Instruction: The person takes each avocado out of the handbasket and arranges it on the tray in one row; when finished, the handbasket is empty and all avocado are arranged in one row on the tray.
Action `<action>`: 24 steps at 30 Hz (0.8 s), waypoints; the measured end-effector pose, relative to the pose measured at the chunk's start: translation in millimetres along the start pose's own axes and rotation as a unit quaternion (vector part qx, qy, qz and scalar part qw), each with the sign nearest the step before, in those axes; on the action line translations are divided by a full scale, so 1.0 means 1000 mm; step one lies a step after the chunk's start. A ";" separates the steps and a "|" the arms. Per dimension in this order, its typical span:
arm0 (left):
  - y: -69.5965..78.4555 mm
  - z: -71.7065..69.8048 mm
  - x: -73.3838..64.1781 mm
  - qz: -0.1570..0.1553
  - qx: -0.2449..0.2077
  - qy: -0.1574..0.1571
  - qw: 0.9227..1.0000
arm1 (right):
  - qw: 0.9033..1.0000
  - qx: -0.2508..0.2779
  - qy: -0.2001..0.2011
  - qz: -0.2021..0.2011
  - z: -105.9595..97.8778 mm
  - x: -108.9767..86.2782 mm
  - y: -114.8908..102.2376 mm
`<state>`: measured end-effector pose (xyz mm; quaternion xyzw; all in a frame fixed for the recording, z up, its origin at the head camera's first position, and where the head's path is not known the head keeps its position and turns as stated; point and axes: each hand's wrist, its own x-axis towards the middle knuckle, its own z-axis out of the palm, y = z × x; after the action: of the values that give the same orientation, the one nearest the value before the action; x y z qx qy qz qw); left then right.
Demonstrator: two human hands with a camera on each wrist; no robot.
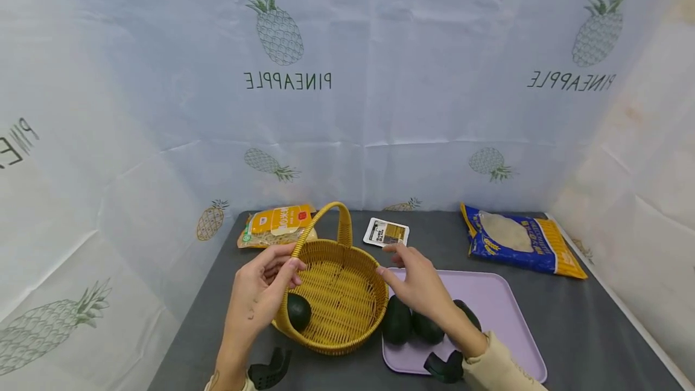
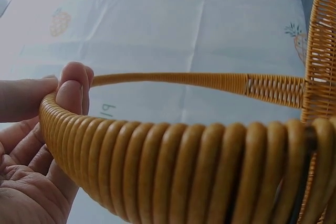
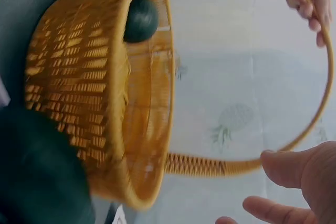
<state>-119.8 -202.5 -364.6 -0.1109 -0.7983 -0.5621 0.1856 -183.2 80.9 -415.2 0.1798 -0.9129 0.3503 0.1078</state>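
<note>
A yellow woven basket [image 1: 339, 294] stands on the dark table, its tall handle [image 1: 344, 222] arching over it. One dark green avocado [image 1: 299, 311] lies inside at the left; the same avocado [image 3: 140, 18] shows past the rim in the right wrist view. My left hand [image 1: 262, 288] pinches the handle between thumb and fingers, and its fingertips [image 2: 72, 90] bend over the wrapped cane in the left wrist view. Over the basket's right rim hovers my right hand [image 1: 420, 282], holding nothing, fingers spread. Below it, several avocados [image 1: 397, 321] rest on a lilac tray [image 1: 505, 318], partly hidden by the forearm.
Behind the basket at the left lies an orange-and-clear food bag [image 1: 277, 226]. A small white-edged packet [image 1: 387, 232] sits at the back middle. The blue and yellow bag [image 1: 516, 240] is at the back right. A pineapple-print curtain [image 1: 369, 107] closes off the table's far side.
</note>
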 end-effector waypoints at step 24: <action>0.000 0.001 0.001 -0.003 0.004 0.002 1.000 | 0.966 0.056 -0.242 -0.070 0.067 0.053 -0.036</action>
<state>-121.1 -201.9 -364.6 -0.1067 -0.8008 -0.5593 0.1859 -222.1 -3.2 -425.1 0.3280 -0.8759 0.3386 -0.1025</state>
